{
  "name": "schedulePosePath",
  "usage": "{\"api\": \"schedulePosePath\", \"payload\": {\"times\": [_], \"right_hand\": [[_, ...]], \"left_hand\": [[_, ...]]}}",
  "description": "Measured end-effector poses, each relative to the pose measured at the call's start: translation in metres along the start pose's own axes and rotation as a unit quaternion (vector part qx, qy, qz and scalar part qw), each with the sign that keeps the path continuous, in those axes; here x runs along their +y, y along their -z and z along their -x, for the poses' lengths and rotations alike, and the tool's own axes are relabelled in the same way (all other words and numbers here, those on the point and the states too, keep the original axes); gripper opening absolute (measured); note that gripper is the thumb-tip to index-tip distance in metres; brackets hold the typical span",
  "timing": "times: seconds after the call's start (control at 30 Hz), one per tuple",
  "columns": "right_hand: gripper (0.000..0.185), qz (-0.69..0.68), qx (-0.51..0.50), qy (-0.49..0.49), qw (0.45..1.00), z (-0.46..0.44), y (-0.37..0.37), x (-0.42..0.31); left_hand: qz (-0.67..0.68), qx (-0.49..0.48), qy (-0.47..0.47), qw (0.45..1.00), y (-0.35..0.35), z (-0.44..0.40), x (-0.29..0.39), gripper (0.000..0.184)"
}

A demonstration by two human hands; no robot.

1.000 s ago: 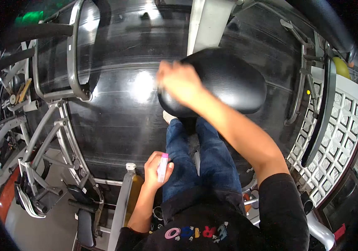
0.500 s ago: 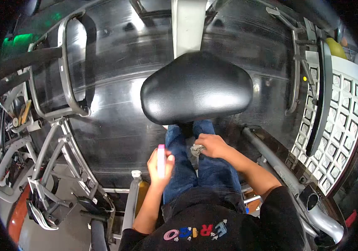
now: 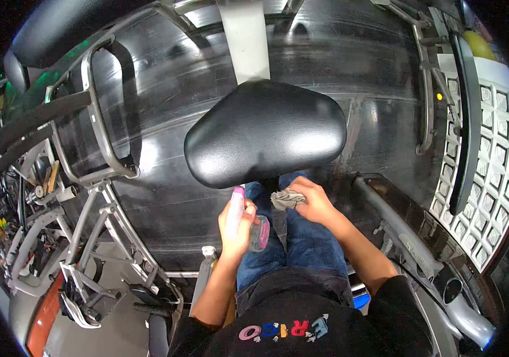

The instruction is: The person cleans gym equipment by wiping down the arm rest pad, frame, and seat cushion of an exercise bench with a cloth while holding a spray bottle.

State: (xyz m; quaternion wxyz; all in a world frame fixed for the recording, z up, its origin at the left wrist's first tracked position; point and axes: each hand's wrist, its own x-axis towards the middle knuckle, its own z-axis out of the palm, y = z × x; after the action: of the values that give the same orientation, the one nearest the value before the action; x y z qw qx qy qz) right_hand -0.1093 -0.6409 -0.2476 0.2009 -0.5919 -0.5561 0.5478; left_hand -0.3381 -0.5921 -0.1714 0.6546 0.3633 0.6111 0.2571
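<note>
My left hand (image 3: 238, 227) is wrapped round a spray bottle (image 3: 260, 233) with a white head, a pink nozzle tip and a clear body. The nozzle is just below the near edge of a black padded seat (image 3: 266, 134). In my right hand (image 3: 316, 204) is a crumpled grey cloth (image 3: 287, 200), gripped in the fingers with its loose end toward the bottle. Both hands are above my jeans, apart from each other, close to the seat's near side.
A white post (image 3: 247, 47) runs away behind the seat over the black floor. Grey metal frames (image 3: 97, 113) stand at the left. A silver tube (image 3: 397, 229) lies to the right, beyond it a white lattice panel (image 3: 486, 160) and a long black pad (image 3: 467, 125).
My left hand has moved up and right and turned, so the bottle's clear body now shows. My right hand has shifted slightly, with more of the cloth visible. The view has tilted.
</note>
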Motion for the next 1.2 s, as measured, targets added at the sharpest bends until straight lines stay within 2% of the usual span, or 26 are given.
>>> {"api": "schedulePosePath", "payload": {"times": [0.07,0.13,0.27,0.5,0.6,0.67,0.87,1.1,1.2], "right_hand": [[0.040,-0.026,0.027,-0.025,0.999,0.006,0.006,0.006],[0.039,-0.039,0.030,-0.029,0.998,0.011,0.011,0.007],[0.036,-0.062,0.033,-0.047,0.996,0.019,0.017,0.007],[0.035,-0.045,0.021,-0.037,0.998,0.028,0.031,0.013],[0.034,-0.050,0.037,-0.033,0.998,0.027,0.038,0.018],[0.034,-0.033,0.045,-0.042,0.998,0.025,0.046,0.017],[0.033,-0.028,0.060,-0.032,0.997,0.020,0.061,0.019],[0.034,-0.034,0.057,-0.009,0.998,0.005,0.079,0.013],[0.035,-0.035,0.068,0.029,0.997,-0.006,0.089,0.010]], "left_hand": [[-0.006,0.001,-0.012,1.000,-0.008,-0.009,0.005,0.023],[0.065,0.024,-0.005,0.998,-0.016,-0.016,0.009,0.021],[0.105,0.019,0.003,0.994,-0.030,-0.027,0.014,0.021],[0.031,0.022,-0.014,0.999,-0.045,-0.025,0.020,0.024],[0.044,0.047,-0.033,0.997,-0.046,-0.028,0.019,0.013],[0.066,0.053,0.003,0.996,-0.047,-0.030,0.014,0.025],[0.138,0.094,0.018,0.986,-0.053,-0.040,0.017,0.022],[0.148,0.116,0.012,0.982,-0.057,-0.048,0.019,0.021],[0.139,0.112,0.020,0.984,-0.059,-0.055,0.024,0.021]]}}
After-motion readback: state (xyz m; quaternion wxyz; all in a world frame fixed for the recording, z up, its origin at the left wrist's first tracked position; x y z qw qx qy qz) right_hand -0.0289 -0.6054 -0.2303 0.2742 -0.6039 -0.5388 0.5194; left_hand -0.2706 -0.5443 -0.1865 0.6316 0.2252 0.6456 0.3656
